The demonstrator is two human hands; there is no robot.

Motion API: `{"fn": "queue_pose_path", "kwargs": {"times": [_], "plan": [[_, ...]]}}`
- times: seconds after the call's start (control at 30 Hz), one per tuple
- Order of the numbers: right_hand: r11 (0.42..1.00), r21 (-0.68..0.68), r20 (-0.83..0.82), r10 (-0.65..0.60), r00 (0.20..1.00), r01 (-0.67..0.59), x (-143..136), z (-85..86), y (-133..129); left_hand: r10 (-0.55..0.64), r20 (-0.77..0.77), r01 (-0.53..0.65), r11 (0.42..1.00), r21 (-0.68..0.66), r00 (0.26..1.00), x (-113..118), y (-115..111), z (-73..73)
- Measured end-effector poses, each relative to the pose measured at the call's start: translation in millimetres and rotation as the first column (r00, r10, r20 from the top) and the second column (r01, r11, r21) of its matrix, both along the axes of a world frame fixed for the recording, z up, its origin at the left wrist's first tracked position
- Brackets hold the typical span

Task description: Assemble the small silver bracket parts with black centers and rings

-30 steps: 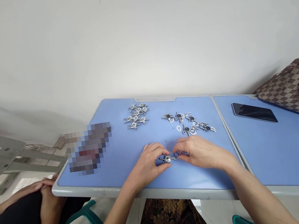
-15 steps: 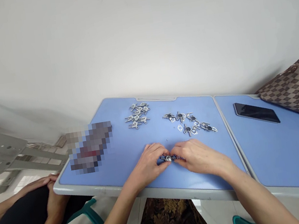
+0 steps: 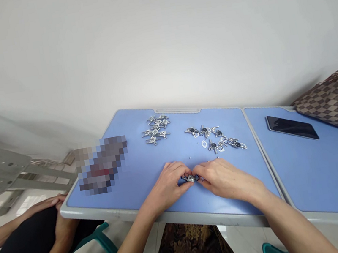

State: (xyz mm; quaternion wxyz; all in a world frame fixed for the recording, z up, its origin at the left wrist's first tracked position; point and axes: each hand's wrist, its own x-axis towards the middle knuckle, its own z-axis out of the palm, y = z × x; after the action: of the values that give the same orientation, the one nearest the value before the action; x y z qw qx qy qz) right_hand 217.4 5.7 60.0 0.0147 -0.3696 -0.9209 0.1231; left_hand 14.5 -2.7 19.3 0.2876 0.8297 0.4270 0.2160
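Note:
Between my two hands, just above the near part of the blue table (image 3: 124, 167), is a small silver metal fitting (image 3: 191, 178). Thumb and fingers of my left hand (image 3: 173, 182) pinch its left side. My right hand (image 3: 217, 176) is closed at its right end, with a small dark part partly showing at the fingertips. Beyond my right hand lie loose metal parts (image 3: 213, 146), some with black round centres, among flat oval plates (image 3: 204, 143) and rings. A tiny metal ball (image 3: 190, 158) rests just past my fingers. Farther left is a cluster of similar silver fittings (image 3: 156, 130).
A pixelated dark object (image 3: 104, 164) lies on the table's left side. On the adjoining right table are a phone (image 3: 293, 127) and a checkered handbag (image 3: 332, 102). Another person's hands (image 3: 57, 204) rest at the left table corner. A wall stands behind.
My hands stay on the fitting in nearly the same place, with a slight shift of the right fingers. The view has moved a little.

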Motion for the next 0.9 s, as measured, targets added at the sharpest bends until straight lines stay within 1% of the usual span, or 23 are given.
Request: {"fn": "queue_pose_path", "kwargs": {"times": [0.13, 0.27, 0.43, 0.53, 0.63, 0.73, 0.8, 0.9], "plan": [[0.999, 0.025, -0.003, 0.039, 0.999, -0.039, -5.0, 0.8, -2.2, 0.001, -0.007, -0.001, 1.000, 0.002, 1.000, 0.2, -0.1, -0.3], [0.998, 0.039, -0.022, 0.043, 0.999, -0.042, -10.0, -1.5, -4.7, 0.006, -0.003, -0.006, 1.000, 0.001, 1.000, 0.0, 0.0, -2.1], [1.000, -0.002, -0.075, 0.026, 0.997, -0.026, -6.8, -0.3, -3.1, 0.004, -0.022, -0.003, 1.000, 0.018, 1.000, -0.8, -0.1, -4.3], [1.000, -0.029, -0.128, -0.015, 0.992, 0.011, 2.1, 1.3, 2.1, -0.005, -0.020, 0.005, 1.000, 0.021, 1.000, -1.1, -0.7, -3.6], [0.995, -0.028, -0.164, -0.101, 0.981, 0.098, 12.4, 1.6, 9.9, -0.002, -0.017, 0.003, 0.999, 0.037, 1.000, -1.1, -1.8, -2.6], [0.985, -0.009, -0.165, -0.170, 0.971, 0.171, 19.6, 1.4, 16.6, -0.002, -0.036, 0.004, 0.998, 0.063, 0.999, -0.8, -2.3, -2.3], [0.984, -0.004, -0.140, -0.177, 0.974, 0.178, 21.5, 1.6, 18.4, -0.007, -0.044, 0.010, 0.997, 0.074, 0.999, -0.7, -2.0, -2.6], [0.989, -0.017, -0.090, -0.145, 0.985, 0.144, 20.5, 1.8, 16.7, -0.011, -0.045, 0.014, 0.997, 0.076, 0.999, -0.7, -0.9, -3.0]]}}
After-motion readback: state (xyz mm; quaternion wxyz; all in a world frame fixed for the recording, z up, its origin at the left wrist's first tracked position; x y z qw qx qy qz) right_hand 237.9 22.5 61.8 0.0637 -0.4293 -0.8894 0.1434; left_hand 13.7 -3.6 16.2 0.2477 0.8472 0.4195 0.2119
